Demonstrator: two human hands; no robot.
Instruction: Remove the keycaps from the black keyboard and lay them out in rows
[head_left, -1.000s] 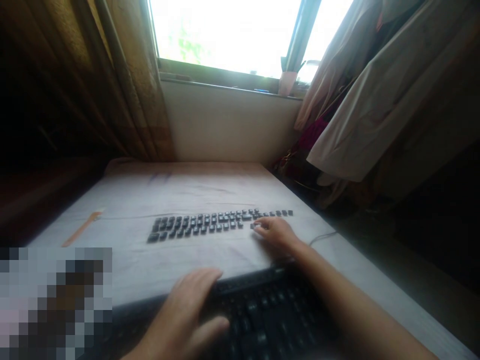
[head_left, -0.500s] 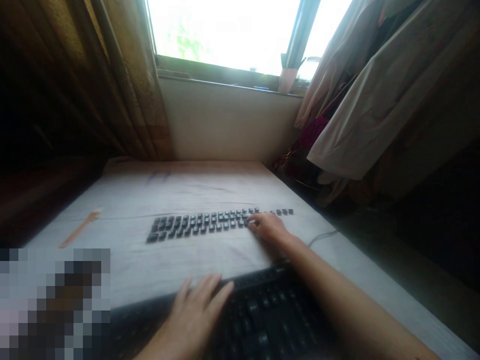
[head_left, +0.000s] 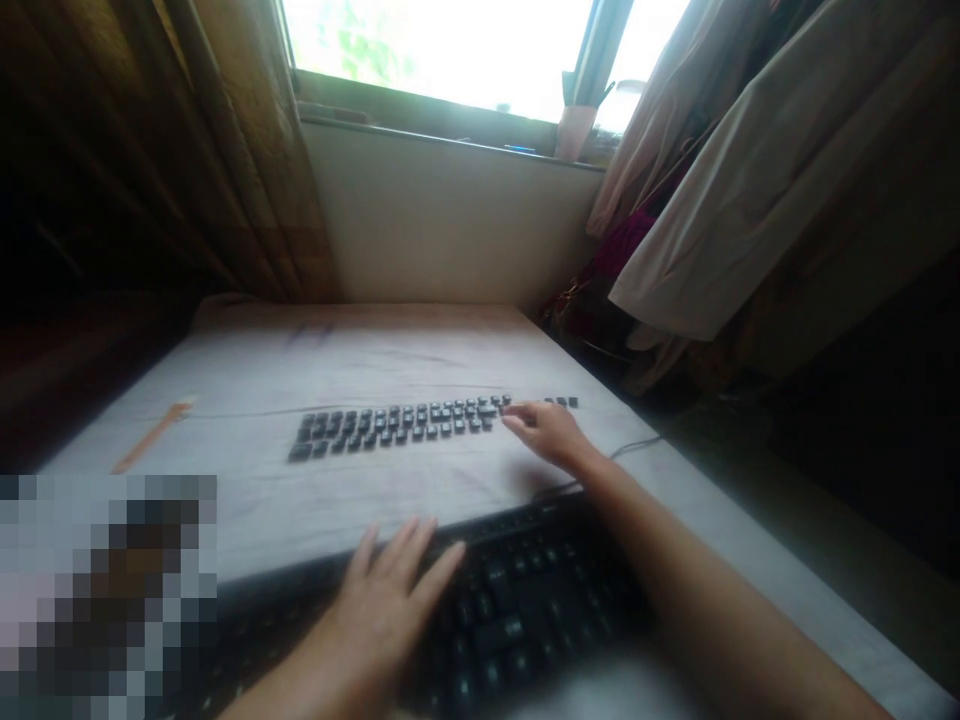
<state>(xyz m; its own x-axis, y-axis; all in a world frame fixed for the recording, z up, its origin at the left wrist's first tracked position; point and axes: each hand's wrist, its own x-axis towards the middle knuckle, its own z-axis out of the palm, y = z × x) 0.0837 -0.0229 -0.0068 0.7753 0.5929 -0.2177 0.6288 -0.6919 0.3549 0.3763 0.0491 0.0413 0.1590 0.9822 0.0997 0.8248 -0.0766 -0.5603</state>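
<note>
My left hand (head_left: 379, 610) lies with fingers spread across the upper part of a black keyboard (head_left: 517, 600), palm down. The keyboard sits tilted on the pale cloth surface, with many of its keys in place on the right part. Beyond it, loose black keycaps (head_left: 390, 430) stand in several rows. My right hand (head_left: 551, 430) reaches over the keyboard's right end to the right end of these rows. Its thumb and index finger come together at a small dark keycap (head_left: 505, 410); the fingertips partly hide it. Its other fingers are curled.
An orange-brown strip-like object (head_left: 154, 435) lies on the cloth at the left. A dark cable (head_left: 637, 445) runs off the right edge. Behind stand a wall, a window (head_left: 450, 50) and a curtain (head_left: 247, 150); clothes (head_left: 705, 210) hang at the right. A blurred patch covers the lower left.
The view has tipped slightly down, so everything sits higher in the picture. My right hand has shifted a little to the right along the keycap rows. My left hand stays on the keyboard.
</note>
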